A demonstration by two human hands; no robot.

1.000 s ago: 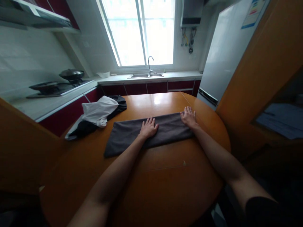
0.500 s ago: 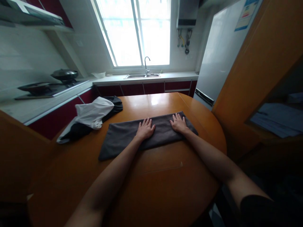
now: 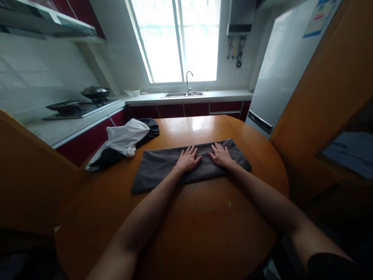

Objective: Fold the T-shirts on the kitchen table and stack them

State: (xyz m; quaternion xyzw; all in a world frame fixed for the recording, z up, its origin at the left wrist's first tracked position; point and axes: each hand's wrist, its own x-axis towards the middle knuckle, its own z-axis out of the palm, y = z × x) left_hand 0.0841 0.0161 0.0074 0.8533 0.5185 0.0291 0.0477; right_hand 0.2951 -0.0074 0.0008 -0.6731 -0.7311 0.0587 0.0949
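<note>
A dark grey cloth, folded into a long flat band, lies across the wooden table. My left hand rests palm down on its middle, fingers spread. To the right of it, my right hand lies flat on the same cloth with its fingers apart. A small gap of cloth shows between the two hands. Neither hand grips anything.
A crumpled pile of white and black fabric lies at the table's back left. Beyond stand a stove with pans, a counter with a sink and a fridge on the right.
The camera view has turned slightly left, so everything sits further right in the picture. My hands are closer together on the cloth.
</note>
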